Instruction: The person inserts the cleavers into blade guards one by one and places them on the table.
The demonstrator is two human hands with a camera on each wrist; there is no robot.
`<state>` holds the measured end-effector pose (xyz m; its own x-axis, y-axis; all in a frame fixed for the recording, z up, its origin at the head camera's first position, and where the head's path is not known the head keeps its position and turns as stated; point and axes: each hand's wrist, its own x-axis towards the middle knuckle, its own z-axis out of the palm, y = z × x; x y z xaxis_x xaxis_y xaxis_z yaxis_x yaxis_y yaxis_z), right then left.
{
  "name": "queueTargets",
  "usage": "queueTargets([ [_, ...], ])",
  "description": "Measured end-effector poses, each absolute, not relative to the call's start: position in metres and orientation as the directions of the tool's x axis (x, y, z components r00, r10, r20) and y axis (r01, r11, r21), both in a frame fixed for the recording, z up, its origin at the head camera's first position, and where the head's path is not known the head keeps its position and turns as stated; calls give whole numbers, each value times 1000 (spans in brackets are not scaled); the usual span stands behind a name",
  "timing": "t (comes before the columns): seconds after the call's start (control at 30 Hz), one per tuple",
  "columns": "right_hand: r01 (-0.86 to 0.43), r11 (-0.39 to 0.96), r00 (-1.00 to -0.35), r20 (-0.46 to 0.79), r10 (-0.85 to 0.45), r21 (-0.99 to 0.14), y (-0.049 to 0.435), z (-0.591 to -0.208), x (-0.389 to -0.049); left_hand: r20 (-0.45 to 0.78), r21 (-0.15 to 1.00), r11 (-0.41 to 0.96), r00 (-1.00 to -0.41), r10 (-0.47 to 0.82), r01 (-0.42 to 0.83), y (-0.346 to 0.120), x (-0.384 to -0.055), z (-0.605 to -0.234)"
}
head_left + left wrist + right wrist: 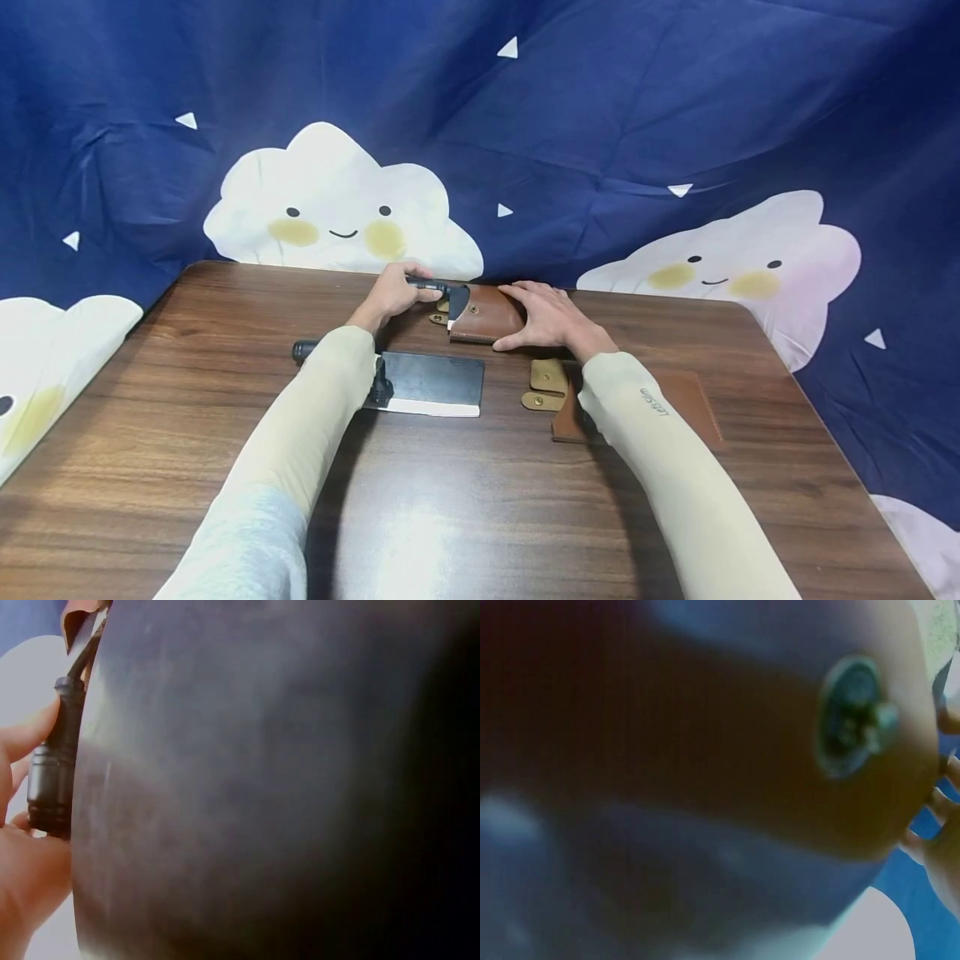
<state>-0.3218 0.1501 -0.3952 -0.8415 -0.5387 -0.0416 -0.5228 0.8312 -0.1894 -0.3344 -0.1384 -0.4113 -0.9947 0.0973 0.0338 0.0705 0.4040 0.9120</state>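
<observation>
At the back of the table my left hand grips the black handle of a cleaver. That cleaver's blade is partly inside a brown leather sheath; the rest of it is hidden in the leather. My right hand spans the sheath's right end, thumb at its front edge and fingers at its back edge. A second cleaver lies bare in front, its handle partly behind my left sleeve. A second leather sheath lies under my right forearm, its tan snap straps pointing left.
The brown wooden table ends at a blue curtain printed with white clouds. A blurred dark surface fills most of the left wrist view. Close to the right wrist camera is a metal snap.
</observation>
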Motion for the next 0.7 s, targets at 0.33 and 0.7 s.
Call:
queueTargets([
  [0.33,-460,856,-847,-174,-503,-236,149,-399,-325,22,876,477,-993,114,74,-136,-332,-412],
  [0.7,-446,862,-840,-221,-496,-239,147,-396,-325,15,871,485,-992,129,76,-138,-334,-412],
])
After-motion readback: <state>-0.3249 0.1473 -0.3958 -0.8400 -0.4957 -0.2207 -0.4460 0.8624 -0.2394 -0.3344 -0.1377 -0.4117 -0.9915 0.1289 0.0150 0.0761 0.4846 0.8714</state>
